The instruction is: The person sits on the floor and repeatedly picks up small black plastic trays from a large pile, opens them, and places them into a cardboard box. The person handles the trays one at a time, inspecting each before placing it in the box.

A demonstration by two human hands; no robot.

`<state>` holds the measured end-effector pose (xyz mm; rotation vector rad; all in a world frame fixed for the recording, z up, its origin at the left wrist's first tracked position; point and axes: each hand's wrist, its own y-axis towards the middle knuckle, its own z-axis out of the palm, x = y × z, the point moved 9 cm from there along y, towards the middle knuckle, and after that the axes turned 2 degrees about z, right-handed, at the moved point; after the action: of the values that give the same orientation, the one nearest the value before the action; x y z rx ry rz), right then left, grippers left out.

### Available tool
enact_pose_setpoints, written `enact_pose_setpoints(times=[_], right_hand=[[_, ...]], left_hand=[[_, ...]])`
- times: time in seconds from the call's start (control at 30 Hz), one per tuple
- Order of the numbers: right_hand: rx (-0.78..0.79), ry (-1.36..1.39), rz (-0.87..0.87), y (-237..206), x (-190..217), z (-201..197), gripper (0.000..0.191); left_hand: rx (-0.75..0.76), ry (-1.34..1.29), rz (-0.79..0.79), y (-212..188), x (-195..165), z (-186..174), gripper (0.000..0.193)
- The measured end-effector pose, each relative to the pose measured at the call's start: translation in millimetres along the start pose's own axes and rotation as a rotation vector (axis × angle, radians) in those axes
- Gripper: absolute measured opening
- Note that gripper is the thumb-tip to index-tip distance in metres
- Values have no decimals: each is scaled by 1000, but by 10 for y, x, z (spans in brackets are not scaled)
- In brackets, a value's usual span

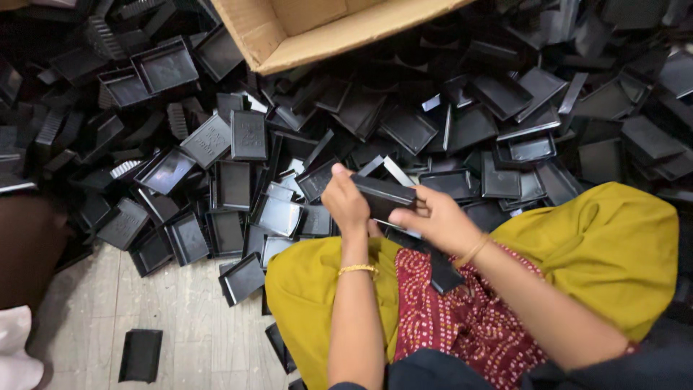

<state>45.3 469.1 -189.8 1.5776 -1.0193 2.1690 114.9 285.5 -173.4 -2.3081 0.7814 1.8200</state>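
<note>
My left hand (344,201) and my right hand (433,218) both grip a black rectangular plastic tray (383,195), held over my lap above yellow and red patterned clothing. The left hand holds its left end, with the thumb on top. The right hand grips its right and lower edge. Another black piece (442,271) rests on my lap under my right wrist. Gold bangles circle both wrists.
A big heap of black plastic trays (404,123) covers the floor ahead and to both sides. A cardboard box (317,29) stands open at the top. One loose tray (140,354) lies on the pale tiled floor at the lower left. A dark shape (25,249) sits at the left edge.
</note>
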Motion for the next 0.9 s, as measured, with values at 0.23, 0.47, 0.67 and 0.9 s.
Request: enact_pose_setpoints(times=[0.23,0.47,0.67,0.9], right_hand=[[-235,-749,-316,-176,915,283,36],[-163,365,-334,651,2376,-369,36],[-147,-1160,-441,1106,1161,-245,56],[-382,-1478,-570,688,-154,-661,53]], left_hand=[[10,-59,-203,71,140,-60,59],[24,717,103,1548,447,-528,68],[182,1019,-105,1834,1022,-342,88],[379,832,-93,968,826,-10,67]])
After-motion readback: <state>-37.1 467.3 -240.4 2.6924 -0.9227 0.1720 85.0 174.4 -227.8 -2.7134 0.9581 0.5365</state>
